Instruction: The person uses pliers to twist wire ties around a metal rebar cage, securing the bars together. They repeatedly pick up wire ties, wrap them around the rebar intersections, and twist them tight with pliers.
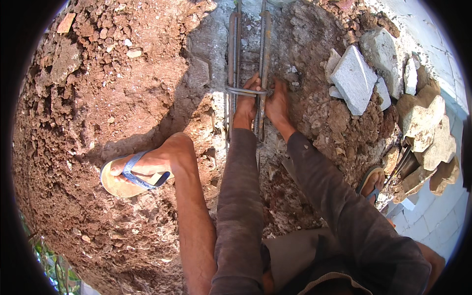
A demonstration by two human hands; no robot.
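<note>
A cage of rusty steel reinforcing bars runs away from me in a trench of soil and mortar. A bent steel stirrup crosses the bars. My left hand reaches in between the bars, under the stirrup, its fingers bent beside the right-hand bar. What those fingers pinch, if anything, is hidden. On the outer side of the same bar, my right hand is angled down close to the stirrup's right end. Its fingertips are partly hidden and slightly blurred.
Broken grey stone slabs and pale rocks are piled at the right, beside a light-blue wall. Loose reddish soil slopes up at the left. My sandalled feet straddle the bars.
</note>
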